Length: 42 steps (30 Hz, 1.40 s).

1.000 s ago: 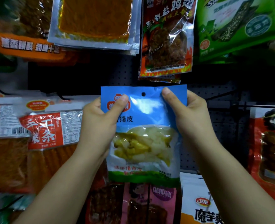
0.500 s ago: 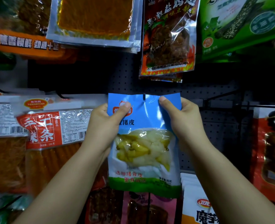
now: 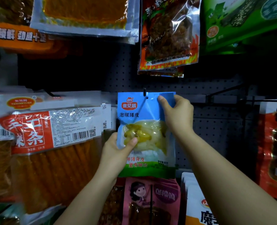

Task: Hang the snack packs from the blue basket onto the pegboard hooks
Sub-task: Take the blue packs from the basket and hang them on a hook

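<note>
- Now, at the centre of the frame, a blue snack pack [image 3: 146,127] with a clear window of yellow-white pieces and a green strip along its bottom edge hangs flat against the dark pegboard [image 3: 215,127].
- A black hook [image 3: 144,92] shows at the pack's top edge, right at the small hang hole; its tip stands just above the blue header, and a thin dark line runs down and to the left from the hole across the header.
- Right hand [image 3: 177,116]: it grasps the upper right corner of the pack, thumb lying across the blue front, the other fingers curled behind the edge.
- Left hand [image 3: 118,151]: it grasps the lower left edge, thumb pressed on the clear window, the fingers hidden behind the pack.
- To the left of centre hangs a large red-and-white pack [image 3: 45,132] of orange sticks, its right edge just beside the blue pack.
- Above centre, toward the upper right, hangs a red-orange pack [image 3: 168,34] with a shiny clear front; a green pack [image 3: 241,21] fills the upper right corner.
- Below the blue pack a pink pack [image 3: 152,200] with a cartoon girl hangs, its top tucked behind the green strip.
</note>
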### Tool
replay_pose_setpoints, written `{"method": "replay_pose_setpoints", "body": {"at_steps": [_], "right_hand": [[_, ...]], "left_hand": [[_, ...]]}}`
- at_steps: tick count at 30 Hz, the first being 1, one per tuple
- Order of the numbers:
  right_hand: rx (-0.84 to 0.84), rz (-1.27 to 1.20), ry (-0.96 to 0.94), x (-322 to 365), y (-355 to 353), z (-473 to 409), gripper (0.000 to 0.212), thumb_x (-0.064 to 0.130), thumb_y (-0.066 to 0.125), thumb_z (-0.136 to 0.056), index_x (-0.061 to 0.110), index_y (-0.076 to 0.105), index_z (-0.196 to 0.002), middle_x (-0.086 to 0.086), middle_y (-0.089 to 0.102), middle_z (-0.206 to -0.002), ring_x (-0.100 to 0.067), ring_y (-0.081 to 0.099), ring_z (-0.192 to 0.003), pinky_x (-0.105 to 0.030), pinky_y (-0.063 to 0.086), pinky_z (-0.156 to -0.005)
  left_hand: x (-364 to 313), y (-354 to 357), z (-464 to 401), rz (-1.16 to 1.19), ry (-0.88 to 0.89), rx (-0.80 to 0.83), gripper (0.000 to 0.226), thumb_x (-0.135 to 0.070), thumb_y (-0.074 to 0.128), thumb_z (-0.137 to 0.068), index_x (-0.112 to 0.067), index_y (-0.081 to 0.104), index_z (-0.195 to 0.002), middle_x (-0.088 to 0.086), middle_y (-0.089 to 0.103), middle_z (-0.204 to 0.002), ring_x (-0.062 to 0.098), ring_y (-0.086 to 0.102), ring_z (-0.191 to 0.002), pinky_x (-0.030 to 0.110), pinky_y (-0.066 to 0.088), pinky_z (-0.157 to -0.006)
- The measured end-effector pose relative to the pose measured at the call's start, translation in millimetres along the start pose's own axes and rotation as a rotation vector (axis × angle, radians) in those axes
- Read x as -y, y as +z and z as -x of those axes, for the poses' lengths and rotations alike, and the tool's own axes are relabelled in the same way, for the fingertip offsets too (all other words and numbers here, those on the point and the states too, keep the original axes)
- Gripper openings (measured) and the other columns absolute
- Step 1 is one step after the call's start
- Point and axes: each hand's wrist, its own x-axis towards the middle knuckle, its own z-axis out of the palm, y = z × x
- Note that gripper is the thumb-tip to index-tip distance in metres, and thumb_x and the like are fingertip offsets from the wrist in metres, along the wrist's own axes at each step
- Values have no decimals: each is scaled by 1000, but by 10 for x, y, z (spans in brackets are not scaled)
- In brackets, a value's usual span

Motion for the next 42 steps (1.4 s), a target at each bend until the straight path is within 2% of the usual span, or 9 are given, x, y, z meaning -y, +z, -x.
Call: {"method": "replay_pose_setpoints", "body": {"at_steps": [3, 14, 20, 23, 26, 30, 34, 39, 42], "right_hand": [[-20, 169, -22, -92, -35, 47, 38, 50, 55, -89, 12, 59, -94, -2, 62, -77, -25, 57, -76, -33, 42, -56], [166, -61, 264, -764, -255, 838, 29, 45, 72, -77, 20, 57, -82, 5, 51, -56, -11, 50, -54, -32, 42, -59], [232, -104, 287, -824, -413, 1173, 22, 29, 72, -82, 14, 58, -87, 2, 51, -58, -15, 52, -58, -28, 40, -58], [264, -143, 319, -836, -603, 1428, 21, 25, 70, -84, 13, 55, -93, -2, 53, -61, -17, 53, -60, -29, 43, -60], [324, -194, 355, -874, -890, 1778, 13, 20, 67, -87, 18, 54, -88, -24, 58, -70, -24, 55, -65, -37, 46, -63], [346, -273, 420, -994, -1493, 2365, 11, 13, 63, -89, 19, 56, -84, -37, 53, -72, -22, 53, -60, -28, 43, -56], [262, -222, 578, -1312, -2303, 3064, 7, 14, 64, -89, 16, 59, -83, -7, 47, -56, -13, 45, -53, -25, 38, -52], [39, -25, 938, -2056, -3360, 4100, 11, 8, 63, -88, 14, 60, -80, -22, 54, -63, -20, 48, -55, -24, 39, -49], [-48, 110, 1163, -2519, -4005, 4854, 13, 7, 61, -90, 15, 59, -79, -7, 60, -59, -5, 53, -46, -16, 41, -45]], "left_hand": [[30, 46, -68, 7, -33, 8, 22, -26, 70, -82, -19, 62, -101, 6, 74, -95, 20, 72, -83, 43, 58, -79], [231, 95, 72, -9, -46, -85, 23, -33, 71, -80, -17, 64, -96, 10, 72, -94, 26, 69, -90, 49, 54, -87], [536, 28, 468, 62, -174, -99, 4, -23, 66, -85, -20, 64, -86, -4, 67, -73, 1, 60, -58, 15, 49, -52], [581, -54, 841, 58, -220, -89, 16, -24, 62, -88, -17, 60, -74, -9, 61, -53, -4, 51, -42, 11, 43, -40], [506, -23, 1312, 31, -209, 37, 27, -29, 59, -87, -27, 65, -61, -10, 60, -55, -2, 51, -45, 11, 41, -42], [431, 390, 1925, 38, -171, 268, 14, -30, 67, -77, -32, 67, -64, -9, 64, -57, -1, 54, -48, 11, 44, -47], [853, 1064, 2548, -3, -290, 479, 15, -13, 62, -86, -21, 60, -73, -10, 65, -55, -2, 55, -47, 11, 45, -48], [1821, 1884, 3548, -85, -582, 681, 20, -1, 55, -90, -15, 59, -76, -10, 62, -52, -4, 53, -46, 9, 42, -48], [2472, 2313, 4295, -129, -787, 783, 19, 2, 54, -90, -13, 58, -79, 1, 59, -63, -6, 52, -44, 6, 42, -49]]}}
